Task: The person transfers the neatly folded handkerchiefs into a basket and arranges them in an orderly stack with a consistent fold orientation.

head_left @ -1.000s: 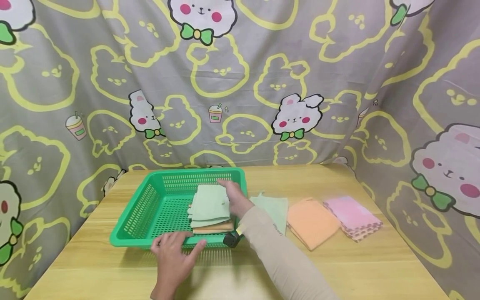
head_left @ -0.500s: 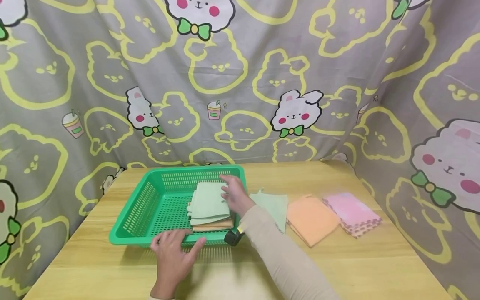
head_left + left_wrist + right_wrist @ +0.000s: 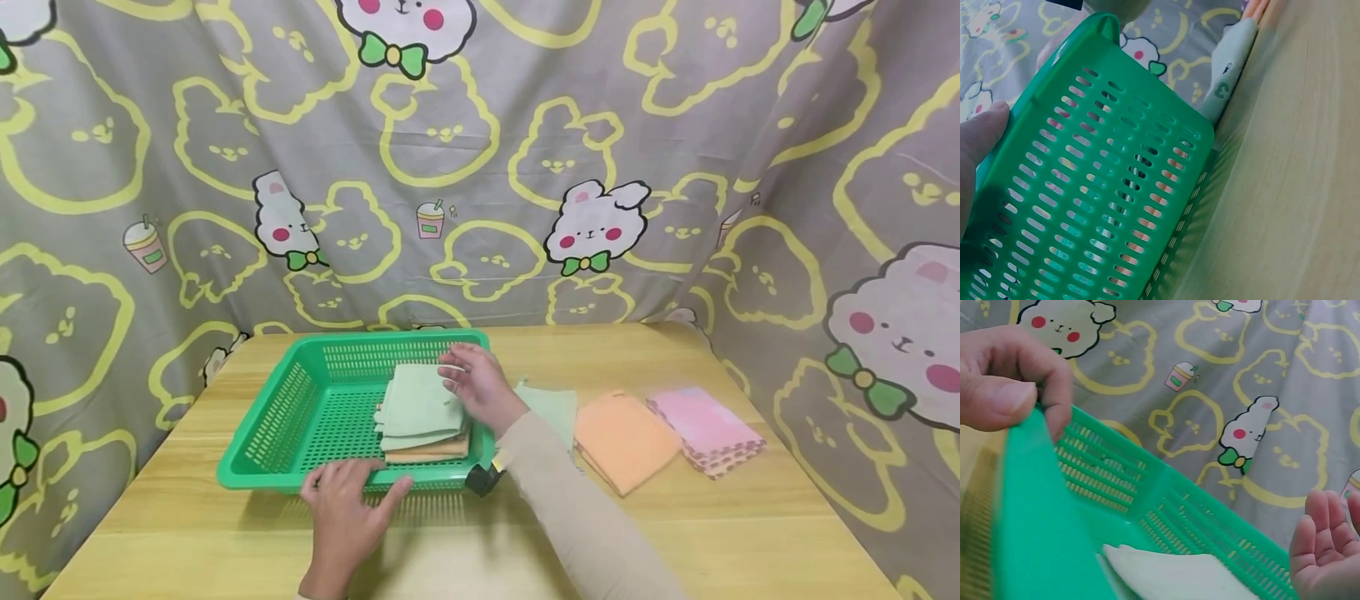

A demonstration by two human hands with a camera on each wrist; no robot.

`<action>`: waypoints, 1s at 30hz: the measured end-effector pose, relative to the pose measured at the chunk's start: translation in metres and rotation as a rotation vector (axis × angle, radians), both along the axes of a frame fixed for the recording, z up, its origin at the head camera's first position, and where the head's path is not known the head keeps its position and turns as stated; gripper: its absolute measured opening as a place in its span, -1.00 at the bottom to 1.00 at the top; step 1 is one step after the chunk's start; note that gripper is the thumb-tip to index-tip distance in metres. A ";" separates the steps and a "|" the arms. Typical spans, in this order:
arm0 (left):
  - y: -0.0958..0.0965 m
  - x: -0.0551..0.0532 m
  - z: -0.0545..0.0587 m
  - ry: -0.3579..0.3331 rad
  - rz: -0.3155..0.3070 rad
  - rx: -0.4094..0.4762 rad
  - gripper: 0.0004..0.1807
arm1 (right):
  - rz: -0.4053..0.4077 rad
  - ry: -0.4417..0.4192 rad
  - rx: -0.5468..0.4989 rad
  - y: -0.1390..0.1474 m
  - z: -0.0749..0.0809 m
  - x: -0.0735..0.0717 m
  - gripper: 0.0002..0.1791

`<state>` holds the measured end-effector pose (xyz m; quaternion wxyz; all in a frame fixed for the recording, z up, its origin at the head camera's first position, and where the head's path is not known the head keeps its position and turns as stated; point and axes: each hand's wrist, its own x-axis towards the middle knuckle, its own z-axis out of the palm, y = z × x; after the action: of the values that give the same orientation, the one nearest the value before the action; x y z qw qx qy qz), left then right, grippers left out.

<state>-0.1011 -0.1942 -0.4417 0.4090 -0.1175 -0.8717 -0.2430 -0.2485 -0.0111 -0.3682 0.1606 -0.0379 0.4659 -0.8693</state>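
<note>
A green plastic basket (image 3: 315, 483) sits on the left of the table. My left hand (image 3: 347, 512) grips its front rim, fingers hooked over the inside and thumb on the outside; the right wrist view shows this left hand (image 3: 1013, 381) pinching the rim. Inside the basket, at its right end, lies a stack of folded cloths, a pale green cloth (image 3: 420, 400) on top and an orange cloth (image 3: 427, 450) lower down. My right hand (image 3: 483, 387) hovers over the right side of the stack, its fingers loosely bent with nothing in them.
Right of the basket, a pale green cloth (image 3: 555, 408), a folded orange cloth (image 3: 626, 442) and a folded pink cloth (image 3: 701, 421) lie in a row on the wooden table (image 3: 712, 533). A patterned grey curtain (image 3: 480, 167) hangs behind and at both sides.
My right hand has come away from the cloth stack, moving up and slightly right, its fingers loosening. The left hand keeps its hold on the rim; the stack stays in place.
</note>
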 end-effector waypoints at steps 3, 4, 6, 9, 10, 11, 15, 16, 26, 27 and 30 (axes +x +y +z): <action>0.001 0.000 0.000 0.010 -0.006 0.002 -0.38 | -0.019 0.036 0.034 0.010 0.004 -0.002 -0.87; 0.001 0.000 0.000 0.009 -0.006 0.001 -0.40 | -0.026 0.043 0.046 0.014 0.005 -0.003 -0.88; 0.001 0.001 0.000 -0.002 -0.004 0.005 -0.43 | -0.035 0.048 0.070 0.023 0.006 -0.005 -0.87; 0.001 0.004 0.000 -0.030 0.003 0.018 -0.47 | -0.050 0.033 0.104 0.037 0.003 -0.010 -0.80; 0.002 0.005 0.000 -0.039 0.007 0.022 -0.48 | -0.055 0.026 0.125 0.042 0.002 -0.012 -0.75; 0.002 0.005 0.001 -0.047 0.009 0.027 -0.49 | -0.060 0.016 0.145 0.046 0.001 -0.013 -0.73; 0.002 0.007 0.002 -0.060 0.010 0.034 -0.53 | -0.056 -0.046 0.260 0.063 -0.006 -0.017 -0.63; 0.002 0.007 0.002 -0.059 0.009 0.035 -0.53 | -0.037 -0.063 0.293 0.067 -0.008 -0.018 -0.59; 0.000 0.004 0.002 -0.030 -0.003 0.025 -0.47 | 0.405 -0.103 0.579 0.096 -0.029 -0.004 -0.29; 0.000 0.003 0.002 -0.025 -0.004 0.023 -0.45 | 0.452 -0.092 0.604 0.097 -0.031 -0.002 -0.28; 0.001 0.002 0.001 -0.013 -0.006 0.022 -0.40 | 0.524 -0.065 0.660 0.100 -0.036 0.002 -0.25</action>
<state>-0.0991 -0.1935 -0.4404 0.4038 -0.1139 -0.8713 -0.2544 -0.2467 0.0886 -0.4038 0.3944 -0.0743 0.6887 -0.6038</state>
